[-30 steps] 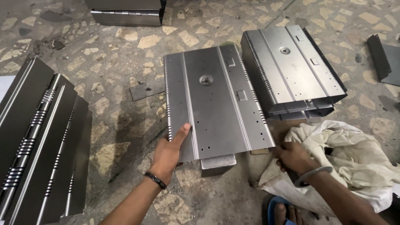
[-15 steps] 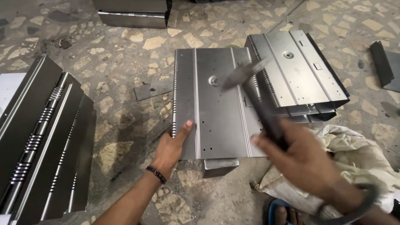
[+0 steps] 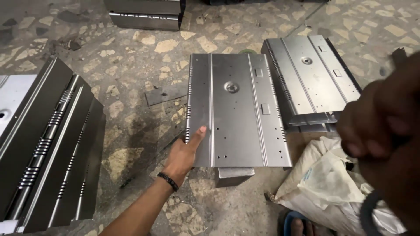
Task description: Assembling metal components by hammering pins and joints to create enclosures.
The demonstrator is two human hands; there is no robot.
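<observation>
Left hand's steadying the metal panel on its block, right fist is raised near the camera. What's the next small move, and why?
Probably bring the right hand down toward the panel. It is raised close to the camera, fist closed and blurred; what it grips I cannot tell. The left hand lies on the panel's near-left edge, and the panel rests on a small metal block.

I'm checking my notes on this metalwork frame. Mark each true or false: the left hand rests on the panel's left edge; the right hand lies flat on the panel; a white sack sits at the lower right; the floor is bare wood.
1. The left hand rests on the left edge of the metal panel: true.
2. The right hand lies flat on the panel: false; it is raised close to the camera, blurred, off the panel.
3. A white sack sits at the lower right: true.
4. The floor is bare wood: false; it is speckled stone.
</observation>
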